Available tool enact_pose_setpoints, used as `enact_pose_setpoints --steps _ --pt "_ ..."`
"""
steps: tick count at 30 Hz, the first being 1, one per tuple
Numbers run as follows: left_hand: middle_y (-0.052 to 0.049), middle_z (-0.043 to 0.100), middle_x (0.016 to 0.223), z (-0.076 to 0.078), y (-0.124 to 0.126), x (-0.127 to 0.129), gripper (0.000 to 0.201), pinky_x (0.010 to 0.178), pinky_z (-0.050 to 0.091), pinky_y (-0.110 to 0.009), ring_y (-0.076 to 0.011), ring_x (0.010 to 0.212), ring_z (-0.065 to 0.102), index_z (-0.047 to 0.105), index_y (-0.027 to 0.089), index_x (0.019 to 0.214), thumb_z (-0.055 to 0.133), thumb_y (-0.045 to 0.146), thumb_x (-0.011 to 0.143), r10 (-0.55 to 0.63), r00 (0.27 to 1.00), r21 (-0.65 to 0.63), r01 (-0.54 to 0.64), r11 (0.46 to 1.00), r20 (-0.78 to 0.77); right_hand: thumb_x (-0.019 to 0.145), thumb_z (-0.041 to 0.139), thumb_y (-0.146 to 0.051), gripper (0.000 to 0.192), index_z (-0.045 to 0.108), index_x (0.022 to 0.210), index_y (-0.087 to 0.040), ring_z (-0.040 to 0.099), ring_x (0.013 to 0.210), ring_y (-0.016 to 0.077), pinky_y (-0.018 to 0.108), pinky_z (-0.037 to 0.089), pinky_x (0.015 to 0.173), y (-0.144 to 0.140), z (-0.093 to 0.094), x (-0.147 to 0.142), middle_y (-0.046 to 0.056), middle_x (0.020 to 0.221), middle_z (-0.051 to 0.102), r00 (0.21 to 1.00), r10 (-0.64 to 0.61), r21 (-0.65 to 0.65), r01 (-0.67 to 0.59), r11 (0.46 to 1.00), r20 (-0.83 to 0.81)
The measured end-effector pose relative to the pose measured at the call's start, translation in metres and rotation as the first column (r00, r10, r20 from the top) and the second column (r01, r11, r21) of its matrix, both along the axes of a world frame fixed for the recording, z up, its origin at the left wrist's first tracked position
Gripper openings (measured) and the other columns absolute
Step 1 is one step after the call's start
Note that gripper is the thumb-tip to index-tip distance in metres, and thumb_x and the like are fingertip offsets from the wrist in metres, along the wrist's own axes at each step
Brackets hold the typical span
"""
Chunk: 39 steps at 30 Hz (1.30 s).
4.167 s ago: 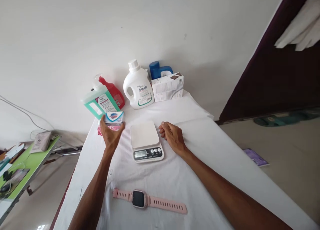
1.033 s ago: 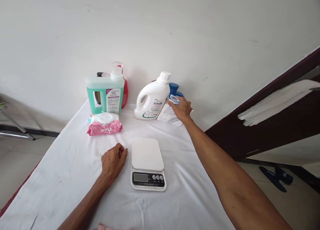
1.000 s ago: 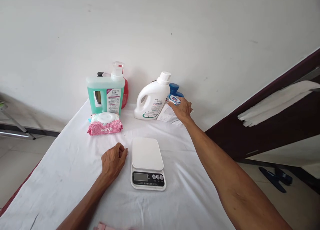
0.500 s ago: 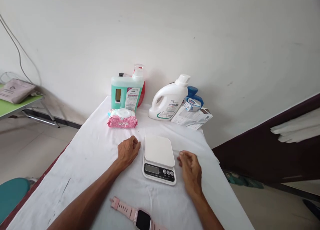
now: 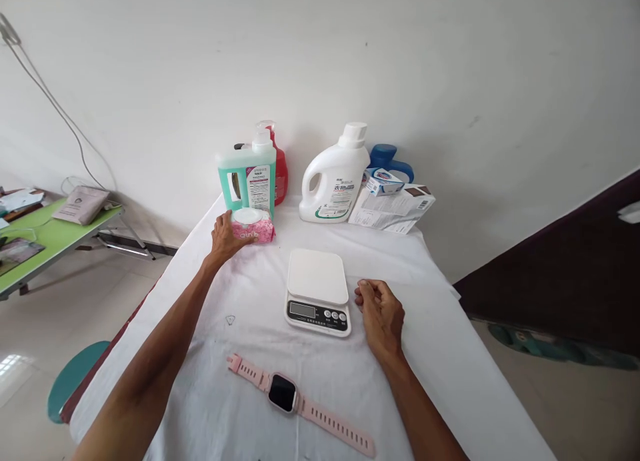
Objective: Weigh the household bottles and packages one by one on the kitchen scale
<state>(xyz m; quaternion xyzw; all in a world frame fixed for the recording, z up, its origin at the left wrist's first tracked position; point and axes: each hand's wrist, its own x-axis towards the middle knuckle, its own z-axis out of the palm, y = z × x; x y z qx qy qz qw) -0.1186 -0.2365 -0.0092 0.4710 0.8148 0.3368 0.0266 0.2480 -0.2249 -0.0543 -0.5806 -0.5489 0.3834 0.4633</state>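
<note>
My left hand (image 5: 226,237) grips the left end of a pink pack of wet wipes (image 5: 256,233) with a white lid, its thumb along the front and fingers round the side. The pack rests on the white tablecloth, in front of a bottle of green liquid (image 5: 259,191). My right hand (image 5: 381,313) is just right of a white kitchen scale (image 5: 318,277), fingers curled together and nothing visible in them. The scale's plate is bare and its display looks blank. Nearer me, a pink-strapped smartwatch (image 5: 283,392) lies stretched out flat.
Along the wall stand a red bottle (image 5: 281,174), a white detergent jug (image 5: 334,181) and a blue bottle (image 5: 385,155). A small box (image 5: 384,181) sits on a larger flat box (image 5: 393,209). Left are a green table (image 5: 45,237) and a teal stool (image 5: 75,379).
My left hand has moved from beside the scale, forward and left, and taken hold of the wipes pack. My right hand stays by the scale. The camera view has shifted, showing more of the watch.
</note>
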Motion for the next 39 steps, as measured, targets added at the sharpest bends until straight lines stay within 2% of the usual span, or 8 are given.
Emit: enact_pose_setpoints --steps 8,15,18,23,27,31,35,39 --pt "-0.011 0.06 0.124 0.011 0.002 0.001 0.077 0.108 0.042 -0.053 -0.0356 0.125 0.058 0.043 0.024 0.114 0.093 0.05 0.062 0.013 0.994 -0.033 -0.016 0.999 -0.11 0.084 0.056 -0.06 0.037 0.064 0.082 -0.023 0.068 0.071 0.0245 0.037 0.052 0.072 0.005 0.0 -0.002 0.005 0.076 0.071 0.999 0.032 0.034 -0.033 0.999 0.012" --pt "-0.018 0.054 0.136 0.015 -0.009 0.02 0.093 0.103 0.047 -0.051 -0.0391 0.13 0.056 0.042 0.022 0.127 0.094 0.053 0.057 -0.035 0.999 -0.122 0.032 0.992 -0.022 0.087 0.052 -0.057 0.035 0.061 0.08 -0.024 0.067 0.067 0.0232 0.037 0.05 0.072 0.009 -0.003 -0.002 0.005 0.074 0.071 0.997 0.058 0.076 -0.061 0.995 0.044" --pt "-0.015 0.061 0.126 0.021 -0.006 0.022 0.076 0.101 0.049 -0.046 -0.0369 0.126 0.06 0.05 0.022 0.116 0.092 0.053 0.061 -0.036 0.999 -0.176 0.042 0.983 0.033 0.087 0.052 -0.055 0.033 0.061 0.08 -0.024 0.066 0.068 0.0226 0.036 0.05 0.072 0.009 -0.002 -0.002 0.005 0.076 0.072 0.997 0.059 0.081 -0.062 0.995 0.045" --pt "-0.006 0.069 0.106 0.02 -0.016 0.025 0.065 0.092 0.051 -0.041 -0.0301 0.107 0.066 0.056 0.023 0.107 0.091 0.052 0.061 0.054 0.991 -0.035 -0.05 0.998 0.124 0.089 0.051 -0.051 0.029 0.058 0.077 -0.025 0.063 0.067 0.0206 0.034 0.049 0.071 0.007 0.0 -0.001 0.003 0.073 0.069 0.997 0.073 0.116 -0.076 0.99 0.023" --pt "-0.003 0.068 0.093 0.014 -0.035 0.031 0.062 0.081 0.053 -0.037 -0.0231 0.088 0.064 0.063 0.019 0.099 0.093 0.052 0.056 0.09 0.934 0.137 -0.146 0.98 0.347 0.089 0.049 -0.049 0.028 0.054 0.075 -0.025 0.06 0.065 0.0197 0.033 0.046 0.068 0.008 0.0 -0.001 0.002 0.07 0.066 0.997 0.074 0.127 -0.074 0.989 0.005" --pt "-0.001 0.066 0.091 0.028 -0.049 0.05 0.06 0.072 0.052 -0.029 -0.0159 0.078 0.06 0.065 0.016 0.1 0.093 0.048 0.057 -0.126 0.859 0.308 -0.039 0.95 0.497 0.09 0.049 -0.047 0.027 0.053 0.075 -0.026 0.058 0.064 0.019 0.033 0.043 0.068 0.009 0.001 -0.001 0.001 0.069 0.064 0.998 0.067 0.128 -0.069 0.989 0.02" --pt "-0.001 0.067 0.091 0.051 -0.047 0.089 0.064 0.068 0.05 -0.027 -0.0172 0.08 0.06 0.067 0.016 0.104 0.096 0.048 0.056 -0.255 0.878 0.295 0.138 0.945 0.406 0.091 0.05 -0.045 0.025 0.055 0.076 -0.025 0.058 0.065 0.0188 0.032 0.044 0.069 0.008 0.001 0.0 0.0 0.069 0.064 0.998 0.058 0.129 -0.059 0.99 0.016" --pt "-0.002 0.07 0.099 0.055 -0.035 0.13 0.064 0.075 0.05 -0.03 -0.0218 0.09 0.063 0.066 0.019 0.105 0.095 0.051 0.058 -0.391 0.886 0.223 0.341 0.913 0.25 0.091 0.05 -0.046 0.025 0.055 0.077 -0.025 0.058 0.065 0.019 0.032 0.046 0.068 0.008 0.001 0.001 0.001 0.071 0.065 0.998 0.061 0.111 -0.057 0.992 -0.03"
